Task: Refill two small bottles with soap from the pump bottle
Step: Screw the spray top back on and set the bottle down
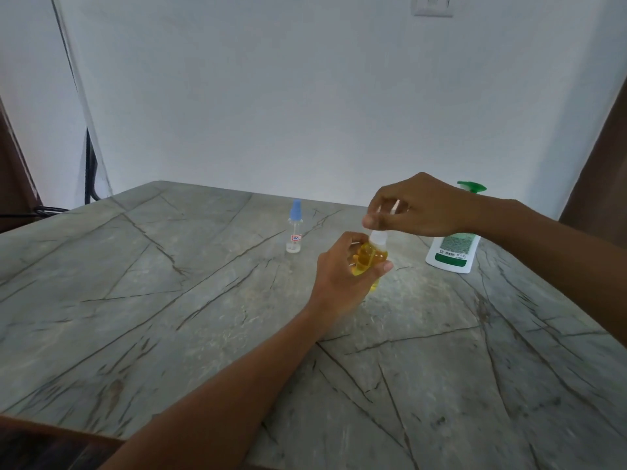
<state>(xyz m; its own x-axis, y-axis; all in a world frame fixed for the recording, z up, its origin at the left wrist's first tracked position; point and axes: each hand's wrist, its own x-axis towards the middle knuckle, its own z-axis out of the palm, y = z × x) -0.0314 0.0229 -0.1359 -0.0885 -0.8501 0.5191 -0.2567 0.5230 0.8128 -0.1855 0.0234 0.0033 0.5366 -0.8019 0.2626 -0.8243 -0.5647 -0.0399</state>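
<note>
Left hand (339, 266): grips the yellow bottle (375, 254); the fingers are wrapped round its body and show through the liquid.
Right hand (424, 208): pinches the top of the white cap (377, 236) from above with thumb and fingertips.
Yellow bottle: to the left of the pump bottle (453, 251), near it but apart. It is held slightly tilted and filled with yellow liquid. Contact between its base and the table (169, 283) cannot be determined.
Clear bottle (294, 232): well to the left of the pump bottle, beyond the yellow bottle. It stands upright on the table, wears a blue cap (296, 208) and looks nearly empty.
Pump bottle: white with a green label; it stands on the table. The right wrist crosses in front of its neck, and the green pump head (473, 187) shows above the wrist.
</note>
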